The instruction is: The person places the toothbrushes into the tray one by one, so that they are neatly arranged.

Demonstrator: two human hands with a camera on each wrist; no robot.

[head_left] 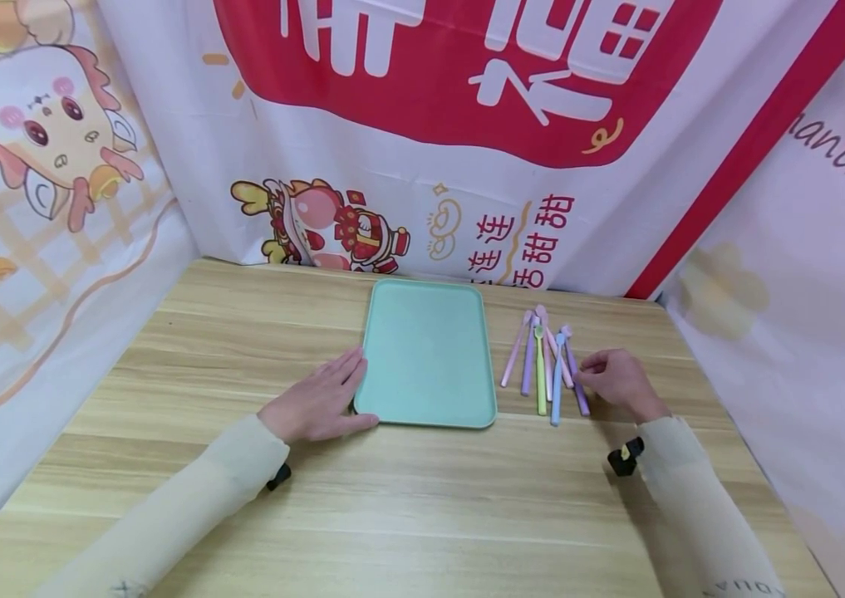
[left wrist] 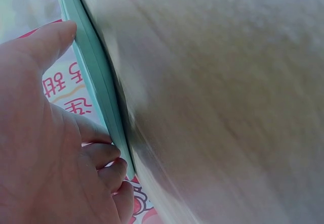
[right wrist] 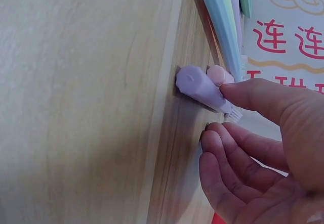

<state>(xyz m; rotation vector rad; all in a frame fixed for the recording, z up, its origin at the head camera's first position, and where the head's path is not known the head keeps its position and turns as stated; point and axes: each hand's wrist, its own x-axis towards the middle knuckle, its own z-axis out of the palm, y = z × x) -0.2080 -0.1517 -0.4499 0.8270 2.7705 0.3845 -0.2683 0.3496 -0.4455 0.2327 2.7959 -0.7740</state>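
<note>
A mint-green tray (head_left: 425, 353) lies flat on the table. My left hand (head_left: 321, 399) rests at its near-left corner with the fingers along the left edge and the thumb at the front edge. In the left wrist view the fingertips meet the tray's rim (left wrist: 96, 77). Right of the tray lie several pastel toothbrushes in a loose bunch, a blue one (head_left: 557, 386) and a green one (head_left: 540, 374) among them. My right hand (head_left: 616, 382) is at the rightmost, purple toothbrush (right wrist: 202, 88); its thumb tip overlaps the handle, with a gap down to the bent fingers.
The wooden table (head_left: 429, 515) ends at a printed cloth backdrop (head_left: 452, 191) behind the tray. Cloth sheets also hang along the left side (head_left: 78, 274) and right side (head_left: 788, 332). A small black device (head_left: 626, 457) sits at the right wrist.
</note>
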